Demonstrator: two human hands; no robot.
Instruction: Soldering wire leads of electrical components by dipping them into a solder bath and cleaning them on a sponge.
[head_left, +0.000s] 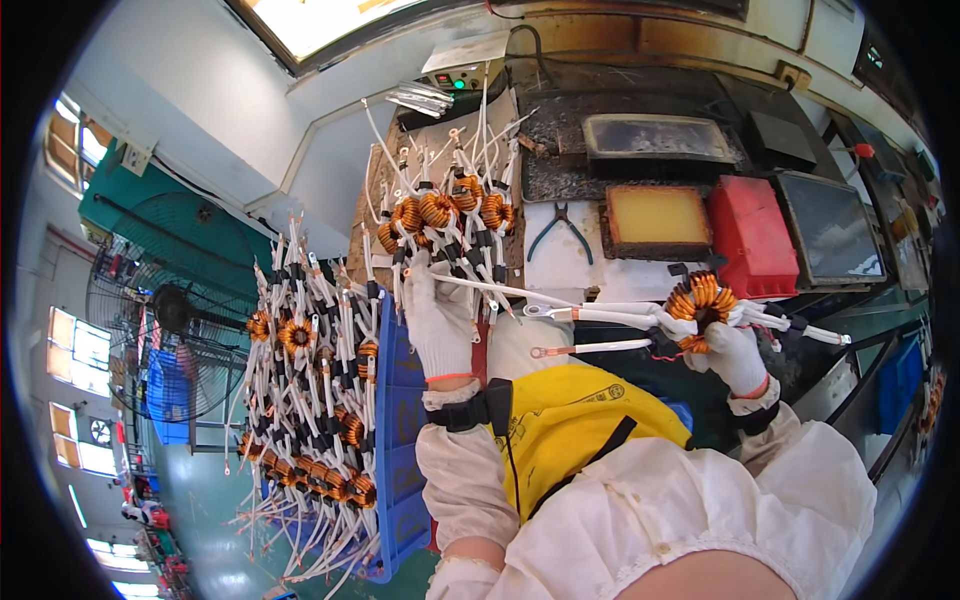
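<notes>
My right hand (pixel 736 358), in a white glove, grips a ring-shaped copper coil (pixel 703 303) by its lower right side. White sleeved leads stick out from both sides of the coil, some ending in metal ring lugs (pixel 540 311). One long white lead (pixel 505 289) stretches left from it to my left hand (pixel 440 325), also gloved, whose fingers are closed around the lead's end. Just beyond my left hand, several more coils (pixel 437 208) with white leads and black sleeves lie piled on a board. Parts of my left fingers are hidden among those leads.
A blue crate (pixel 400 440) piled with coils (pixel 297 335) stands at my left. On the bench are cutting pliers (pixel 561 234), a tray of yellowish material (pixel 655 222), a red box (pixel 752 235) and a glass-topped frame (pixel 658 138). A fan (pixel 175 308) stands farther left.
</notes>
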